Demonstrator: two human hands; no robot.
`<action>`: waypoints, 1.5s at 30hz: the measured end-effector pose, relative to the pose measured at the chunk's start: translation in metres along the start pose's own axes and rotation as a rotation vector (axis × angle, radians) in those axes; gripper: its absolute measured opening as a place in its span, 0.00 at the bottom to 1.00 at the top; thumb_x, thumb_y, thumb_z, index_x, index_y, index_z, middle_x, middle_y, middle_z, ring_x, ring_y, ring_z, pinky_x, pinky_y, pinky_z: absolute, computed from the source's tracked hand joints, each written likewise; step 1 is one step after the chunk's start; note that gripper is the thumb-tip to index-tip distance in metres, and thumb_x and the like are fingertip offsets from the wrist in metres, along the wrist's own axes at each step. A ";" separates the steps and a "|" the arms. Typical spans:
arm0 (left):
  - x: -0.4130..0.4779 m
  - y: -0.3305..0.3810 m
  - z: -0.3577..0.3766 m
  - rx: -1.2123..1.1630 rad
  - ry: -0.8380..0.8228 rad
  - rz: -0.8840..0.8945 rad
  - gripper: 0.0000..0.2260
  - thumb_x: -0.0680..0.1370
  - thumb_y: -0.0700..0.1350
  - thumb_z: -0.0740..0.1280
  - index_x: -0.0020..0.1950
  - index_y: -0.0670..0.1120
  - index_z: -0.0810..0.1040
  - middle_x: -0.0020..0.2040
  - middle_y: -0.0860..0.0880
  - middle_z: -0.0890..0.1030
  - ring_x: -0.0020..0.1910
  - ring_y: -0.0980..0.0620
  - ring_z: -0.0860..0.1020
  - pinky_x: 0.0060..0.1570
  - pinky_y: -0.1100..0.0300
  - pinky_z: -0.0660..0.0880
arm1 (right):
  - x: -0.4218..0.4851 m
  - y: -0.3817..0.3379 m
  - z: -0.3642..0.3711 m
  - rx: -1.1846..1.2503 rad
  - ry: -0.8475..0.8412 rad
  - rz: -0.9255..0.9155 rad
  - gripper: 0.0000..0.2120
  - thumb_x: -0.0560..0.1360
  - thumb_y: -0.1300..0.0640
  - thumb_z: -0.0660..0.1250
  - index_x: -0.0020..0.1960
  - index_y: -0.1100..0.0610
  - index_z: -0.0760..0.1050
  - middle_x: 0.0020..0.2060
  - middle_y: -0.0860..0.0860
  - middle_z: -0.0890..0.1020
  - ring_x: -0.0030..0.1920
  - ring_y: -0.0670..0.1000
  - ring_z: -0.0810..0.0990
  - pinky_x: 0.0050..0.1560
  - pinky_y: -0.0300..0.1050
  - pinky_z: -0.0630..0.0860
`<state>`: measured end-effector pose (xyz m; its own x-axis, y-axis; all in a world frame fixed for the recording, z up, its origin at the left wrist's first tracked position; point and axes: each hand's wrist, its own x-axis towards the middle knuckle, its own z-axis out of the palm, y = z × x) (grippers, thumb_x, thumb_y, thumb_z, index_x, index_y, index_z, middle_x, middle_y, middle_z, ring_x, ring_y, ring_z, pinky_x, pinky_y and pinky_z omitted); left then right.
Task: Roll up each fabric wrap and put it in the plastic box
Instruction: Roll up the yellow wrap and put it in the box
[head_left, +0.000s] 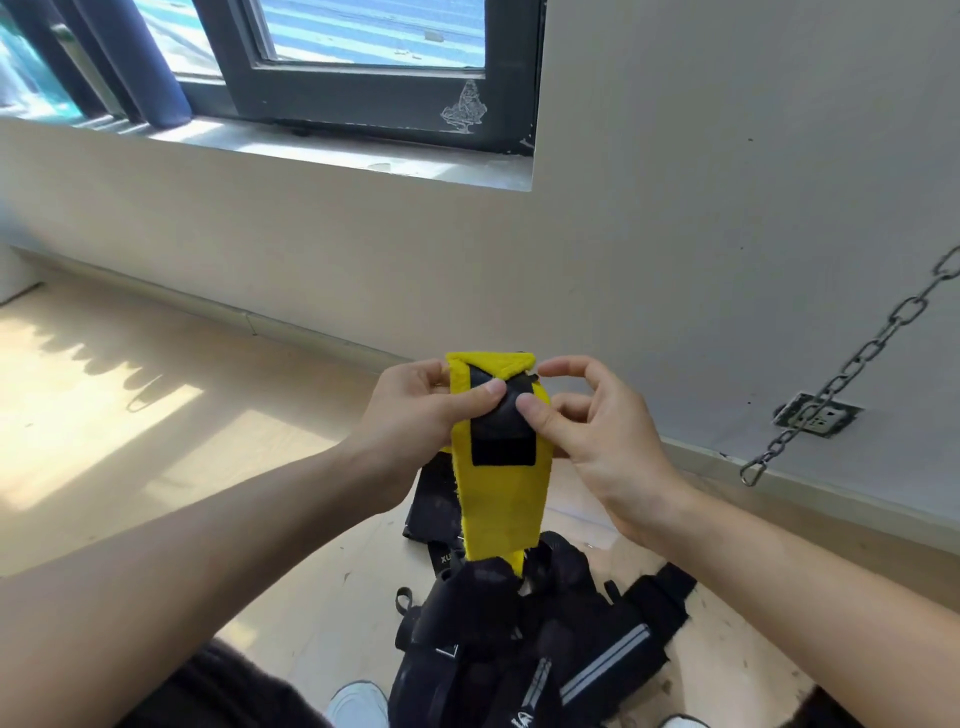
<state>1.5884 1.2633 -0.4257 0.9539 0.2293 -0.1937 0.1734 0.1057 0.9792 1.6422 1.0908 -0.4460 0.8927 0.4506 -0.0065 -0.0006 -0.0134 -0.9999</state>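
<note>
Dark-framed window (363, 98), wall socket (815, 415) beside a hanging chain (860, 358) — pale wooden floor (130, 415)
</note>
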 end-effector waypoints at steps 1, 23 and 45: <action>0.000 0.000 0.000 0.006 -0.014 0.005 0.03 0.78 0.41 0.73 0.50 0.44 0.85 0.44 0.44 0.88 0.43 0.48 0.87 0.38 0.59 0.81 | 0.000 -0.001 0.001 -0.003 0.019 -0.010 0.12 0.78 0.57 0.71 0.59 0.53 0.73 0.37 0.60 0.84 0.45 0.59 0.86 0.48 0.59 0.84; -0.002 0.001 -0.007 0.110 -0.218 -0.003 0.17 0.78 0.44 0.73 0.66 0.44 0.80 0.56 0.44 0.86 0.54 0.46 0.86 0.51 0.53 0.84 | 0.024 0.003 -0.018 0.023 -0.110 0.034 0.19 0.71 0.57 0.72 0.62 0.60 0.79 0.53 0.56 0.86 0.54 0.54 0.85 0.55 0.50 0.81; -0.008 -0.003 -0.015 0.218 -0.076 -0.018 0.12 0.79 0.44 0.72 0.62 0.47 0.83 0.52 0.49 0.88 0.49 0.52 0.85 0.48 0.59 0.81 | 0.033 -0.007 -0.015 -0.050 -0.152 -0.071 0.07 0.76 0.68 0.70 0.49 0.58 0.82 0.40 0.49 0.87 0.43 0.46 0.86 0.48 0.37 0.80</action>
<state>1.5766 1.2755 -0.4284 0.9643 0.1553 -0.2144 0.2319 -0.1045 0.9671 1.6778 1.0925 -0.4394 0.8115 0.5814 0.0590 0.0862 -0.0192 -0.9961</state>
